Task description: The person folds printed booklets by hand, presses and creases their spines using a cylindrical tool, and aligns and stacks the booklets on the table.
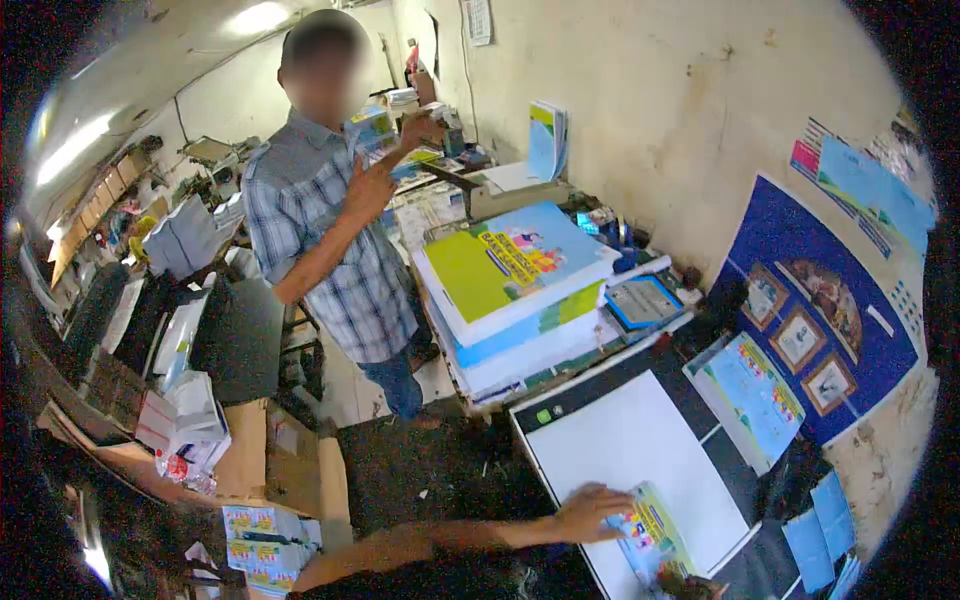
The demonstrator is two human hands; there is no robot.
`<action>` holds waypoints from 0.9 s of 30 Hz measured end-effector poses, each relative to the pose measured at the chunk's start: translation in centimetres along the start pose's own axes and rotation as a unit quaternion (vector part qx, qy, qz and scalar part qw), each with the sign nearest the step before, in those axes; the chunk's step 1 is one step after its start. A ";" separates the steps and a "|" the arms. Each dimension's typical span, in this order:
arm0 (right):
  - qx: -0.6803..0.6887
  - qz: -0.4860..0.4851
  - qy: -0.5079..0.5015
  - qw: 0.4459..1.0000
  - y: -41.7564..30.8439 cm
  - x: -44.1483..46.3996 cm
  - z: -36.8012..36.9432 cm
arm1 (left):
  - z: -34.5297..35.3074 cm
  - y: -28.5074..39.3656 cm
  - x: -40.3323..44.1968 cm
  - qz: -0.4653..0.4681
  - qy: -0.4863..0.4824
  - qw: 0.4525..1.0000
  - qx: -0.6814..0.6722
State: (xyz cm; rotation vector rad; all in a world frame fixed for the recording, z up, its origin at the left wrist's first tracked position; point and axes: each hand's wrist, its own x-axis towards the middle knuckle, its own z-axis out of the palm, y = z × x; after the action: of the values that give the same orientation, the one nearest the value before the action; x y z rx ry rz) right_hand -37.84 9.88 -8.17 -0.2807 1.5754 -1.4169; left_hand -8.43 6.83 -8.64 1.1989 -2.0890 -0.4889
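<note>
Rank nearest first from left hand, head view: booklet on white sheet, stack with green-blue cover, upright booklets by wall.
1. Booklet: at left hand, on white sheet.
2. Stack: beyond the sheet.
3. Upright booklets: behind the stack, near wall.

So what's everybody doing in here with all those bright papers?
The person wearing the camera has their left hand on the edge of a small colourful booklet, over a big white sheet. Their right hand is near the booklet's lower end, mostly cut off, so its grip is unclear. Another person in a checked shirt stands with both hands raised, near a thick printed stack.
</note>
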 end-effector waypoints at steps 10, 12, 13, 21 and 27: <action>-0.040 -0.230 -0.016 0.972 -1.0 -0.6 -1.7 | 7.0 2.1 7.2 0.045 0.013 0.990 0.130; -0.052 -0.265 -0.011 0.963 -1.6 -1.2 -2.0 | 6.4 2.8 7.7 0.032 -0.029 0.991 0.129; -0.057 -0.272 -0.007 0.961 -1.8 -1.6 -2.0 | 6.0 2.8 7.5 0.022 -0.055 0.990 0.129; -0.084 -0.270 0.041 0.958 -1.5 -1.6 -1.6 | 6.2 2.0 7.7 0.012 -0.073 0.992 0.097; -0.045 -0.324 0.058 0.943 1.2 -1.0 -4.5 | 5.9 2.3 7.1 0.092 -0.047 0.991 0.087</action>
State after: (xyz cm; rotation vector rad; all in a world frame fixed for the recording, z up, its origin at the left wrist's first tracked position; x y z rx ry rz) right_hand -40.23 13.77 -9.32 -0.8441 1.7303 -1.8815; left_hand -16.56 1.85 -8.80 1.0809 -2.3358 -0.2875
